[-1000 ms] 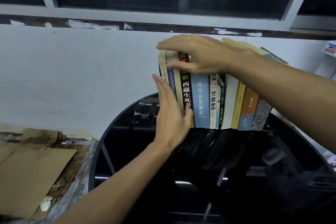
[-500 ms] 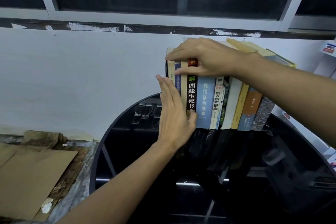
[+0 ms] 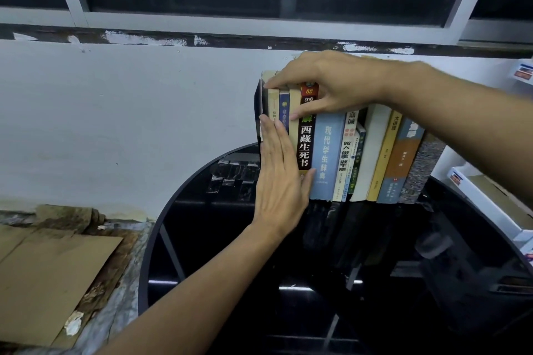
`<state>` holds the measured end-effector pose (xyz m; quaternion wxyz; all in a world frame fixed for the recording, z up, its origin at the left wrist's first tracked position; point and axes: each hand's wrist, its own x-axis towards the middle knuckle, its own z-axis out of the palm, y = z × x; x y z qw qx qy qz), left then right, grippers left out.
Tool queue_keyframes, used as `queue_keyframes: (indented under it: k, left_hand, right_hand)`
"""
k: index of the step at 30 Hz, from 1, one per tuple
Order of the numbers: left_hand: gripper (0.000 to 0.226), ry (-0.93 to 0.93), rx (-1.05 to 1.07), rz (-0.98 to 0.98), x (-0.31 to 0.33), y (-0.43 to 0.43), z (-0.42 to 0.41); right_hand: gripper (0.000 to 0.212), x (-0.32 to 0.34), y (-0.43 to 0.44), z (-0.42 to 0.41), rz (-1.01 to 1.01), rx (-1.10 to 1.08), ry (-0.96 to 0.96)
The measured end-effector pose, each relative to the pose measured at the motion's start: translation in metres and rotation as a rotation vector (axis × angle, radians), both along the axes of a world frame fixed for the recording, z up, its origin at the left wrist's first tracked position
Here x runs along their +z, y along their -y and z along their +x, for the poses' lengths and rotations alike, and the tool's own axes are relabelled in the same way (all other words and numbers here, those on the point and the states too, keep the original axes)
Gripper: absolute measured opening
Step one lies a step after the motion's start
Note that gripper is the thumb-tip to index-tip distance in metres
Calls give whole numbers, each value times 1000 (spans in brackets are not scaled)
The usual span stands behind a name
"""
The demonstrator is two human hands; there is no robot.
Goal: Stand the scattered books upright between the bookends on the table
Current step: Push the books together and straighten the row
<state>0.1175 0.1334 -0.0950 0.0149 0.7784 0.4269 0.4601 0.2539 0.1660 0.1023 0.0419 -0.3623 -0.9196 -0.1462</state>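
Standing row: books (image 3: 352, 158) upright, spines facing out, at the far side of the round black worktop (image 3: 161, 228), close to the white wall (image 3: 115, 124).
Left end of row: a dark bookend (image 3: 257, 112) stands upright against the outermost cream book.
Right end of row: a speckled grey book (image 3: 424, 170). Whether a second bookend stands past it, I cannot tell.
Left hand (image 3: 281, 181): flat, with fingers straight and together. It presses against the spines of the leftmost books, fingertips just beside the bookend, and grasps nothing.
Right hand (image 3: 326, 86): reaches over the top of the row. Its fingers curl over the upper edges of the leftmost books and its thumb lies across the spine of the black book (image 3: 305, 147), pinching that cluster.
Next along: a pale blue book (image 3: 327, 158) touches the black book on its right side.
Off the worktop, left: a sheet of brown cardboard (image 3: 49, 282) lies flat on a worn, stained surface.
Off the worktop, right: white boxes (image 3: 490, 204).
Above the wall: a window frame (image 3: 288, 23) with dark panes.
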Motion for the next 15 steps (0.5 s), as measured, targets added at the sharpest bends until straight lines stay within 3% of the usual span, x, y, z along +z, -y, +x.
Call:
queue_keyframes:
  k: [15]
  left_hand:
    - [107, -26, -36, 18, 0, -5, -7]
  right_hand:
    - [65, -2, -2, 3, 19, 21, 10]
